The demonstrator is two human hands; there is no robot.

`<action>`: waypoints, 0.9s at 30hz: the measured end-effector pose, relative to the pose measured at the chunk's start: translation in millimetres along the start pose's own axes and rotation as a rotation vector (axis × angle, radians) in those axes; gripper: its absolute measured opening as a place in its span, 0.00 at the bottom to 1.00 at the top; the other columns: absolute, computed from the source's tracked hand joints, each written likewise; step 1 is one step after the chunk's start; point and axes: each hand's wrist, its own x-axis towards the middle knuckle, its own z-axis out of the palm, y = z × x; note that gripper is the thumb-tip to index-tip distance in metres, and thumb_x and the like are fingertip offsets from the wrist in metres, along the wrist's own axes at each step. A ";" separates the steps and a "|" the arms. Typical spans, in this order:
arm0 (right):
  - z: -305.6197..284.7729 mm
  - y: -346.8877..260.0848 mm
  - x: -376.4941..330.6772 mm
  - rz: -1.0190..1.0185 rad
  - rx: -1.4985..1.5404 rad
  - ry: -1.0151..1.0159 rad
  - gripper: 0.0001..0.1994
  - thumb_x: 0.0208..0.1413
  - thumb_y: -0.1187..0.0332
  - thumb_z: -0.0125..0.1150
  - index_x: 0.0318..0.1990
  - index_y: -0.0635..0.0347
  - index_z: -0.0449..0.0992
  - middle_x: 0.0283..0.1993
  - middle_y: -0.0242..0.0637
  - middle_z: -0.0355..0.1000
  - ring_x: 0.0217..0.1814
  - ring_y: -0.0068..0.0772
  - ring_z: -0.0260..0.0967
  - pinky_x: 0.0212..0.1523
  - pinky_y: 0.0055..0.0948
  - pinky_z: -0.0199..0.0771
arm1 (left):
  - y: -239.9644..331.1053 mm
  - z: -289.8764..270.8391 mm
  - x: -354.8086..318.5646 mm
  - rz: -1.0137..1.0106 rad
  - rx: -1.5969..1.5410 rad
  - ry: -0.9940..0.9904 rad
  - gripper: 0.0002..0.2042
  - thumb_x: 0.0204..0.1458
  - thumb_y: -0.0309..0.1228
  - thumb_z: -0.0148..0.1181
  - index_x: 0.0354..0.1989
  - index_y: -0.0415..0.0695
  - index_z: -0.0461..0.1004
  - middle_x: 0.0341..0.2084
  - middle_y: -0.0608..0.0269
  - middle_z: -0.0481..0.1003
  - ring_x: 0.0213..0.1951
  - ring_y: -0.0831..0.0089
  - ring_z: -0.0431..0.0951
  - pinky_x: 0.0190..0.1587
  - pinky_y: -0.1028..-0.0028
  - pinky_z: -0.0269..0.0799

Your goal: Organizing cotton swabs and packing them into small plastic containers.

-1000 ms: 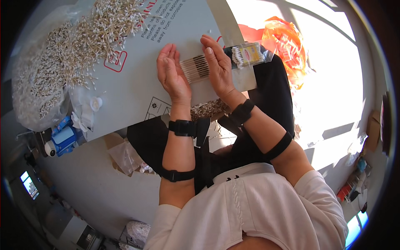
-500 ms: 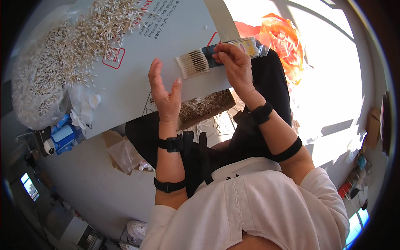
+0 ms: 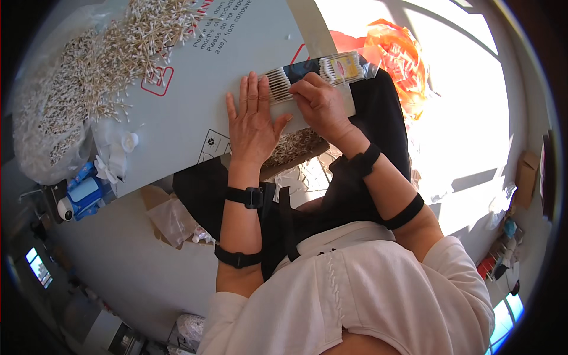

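A row of cotton swabs (image 3: 278,86) lies side by side on the grey board tabletop (image 3: 195,112), running into a clear plastic pack with a dark band (image 3: 302,68) and a yellow label (image 3: 345,66). My left hand (image 3: 253,125) rests flat, palm down, its fingers stretched out and fingertips against the left ends of the swabs. My right hand (image 3: 322,106) is closed, its fingertips pressed together at the near edge of the row, beside the dark band. What it pinches, if anything, is hidden under the fingers.
A big heap of loose swabs (image 3: 112,71) spills from a clear bag (image 3: 41,148) at the far left. A blue-and-white package (image 3: 86,192) sits by the left table edge. Below the near edge is a box of swabs (image 3: 293,148). An orange bag (image 3: 397,59) lies at right.
My left hand has come down from a raised, sideways pose to lie flat at the swab ends. My right hand has moved from the pack's far edge to its near edge.
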 end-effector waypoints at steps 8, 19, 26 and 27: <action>-1.1 0.2 0.5 -0.023 -0.043 -0.017 0.01 0.50 0.75 0.60 0.31 0.58 0.76 0.30 0.39 0.66 0.34 0.47 0.71 0.33 0.42 0.72 | -0.8 2.3 0.6 -0.008 0.007 0.001 0.42 0.54 0.55 0.54 0.72 0.44 0.48 0.72 0.55 0.48 0.73 0.58 0.46 0.71 0.47 0.38; -2.9 2.4 -1.7 -0.066 -0.071 -0.069 0.02 0.49 0.75 0.61 0.31 0.58 0.75 0.30 0.39 0.67 0.35 0.47 0.71 0.33 0.42 0.72 | 1.8 1.0 0.8 -0.008 0.008 0.010 0.43 0.53 0.52 0.59 0.71 0.43 0.48 0.72 0.55 0.49 0.73 0.60 0.46 0.71 0.48 0.39; -1.4 -2.2 1.9 0.029 0.002 0.003 0.04 0.48 0.75 0.61 0.32 0.56 0.76 0.30 0.38 0.67 0.34 0.48 0.71 0.32 0.42 0.72 | 1.9 0.4 1.0 -0.016 0.007 0.013 0.42 0.53 0.51 0.59 0.71 0.42 0.49 0.71 0.55 0.50 0.73 0.60 0.47 0.71 0.48 0.39; -1.5 -2.3 2.4 0.016 -0.019 0.001 0.04 0.48 0.75 0.61 0.32 0.56 0.76 0.30 0.38 0.67 0.34 0.47 0.71 0.32 0.42 0.72 | 2.2 0.5 1.3 -0.015 0.005 0.016 0.42 0.53 0.51 0.59 0.71 0.42 0.50 0.71 0.55 0.50 0.73 0.60 0.47 0.71 0.48 0.39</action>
